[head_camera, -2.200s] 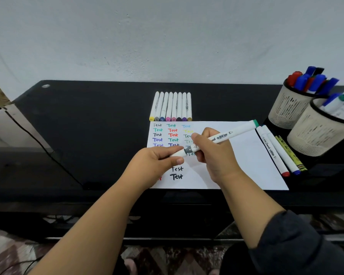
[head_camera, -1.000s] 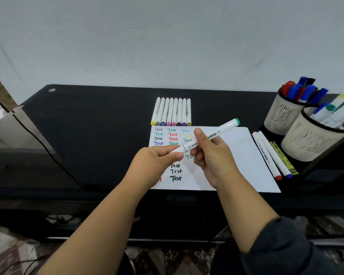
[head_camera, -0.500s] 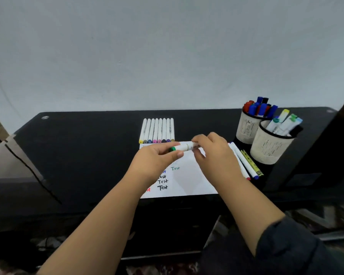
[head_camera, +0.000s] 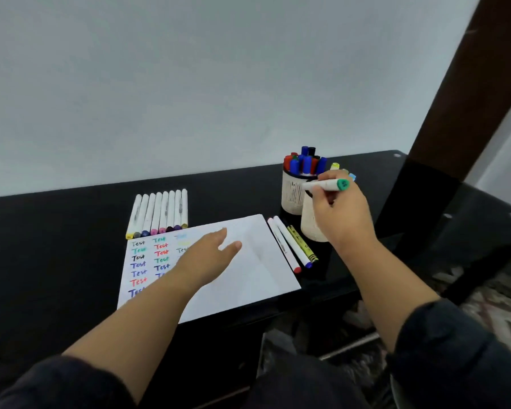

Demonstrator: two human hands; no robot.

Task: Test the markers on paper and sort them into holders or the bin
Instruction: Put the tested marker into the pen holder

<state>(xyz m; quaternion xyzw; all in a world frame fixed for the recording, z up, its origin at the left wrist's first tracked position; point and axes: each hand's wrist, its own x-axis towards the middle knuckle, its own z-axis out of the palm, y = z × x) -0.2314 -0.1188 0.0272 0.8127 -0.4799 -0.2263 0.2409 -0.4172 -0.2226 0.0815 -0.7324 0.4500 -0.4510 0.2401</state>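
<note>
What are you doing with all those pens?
Someone is trying out markers on a sheet of paper covered with the word "Test" in many colours. The right hand holds a green-capped marker above the nearer mesh holder. The left hand hovers open over the paper. A row of markers lies behind the paper, and three more lie beside it.

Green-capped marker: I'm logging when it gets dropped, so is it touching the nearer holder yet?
Cannot tell. In the head view the right hand grips the green-capped marker above the nearer holder, hiding its rim.
</note>
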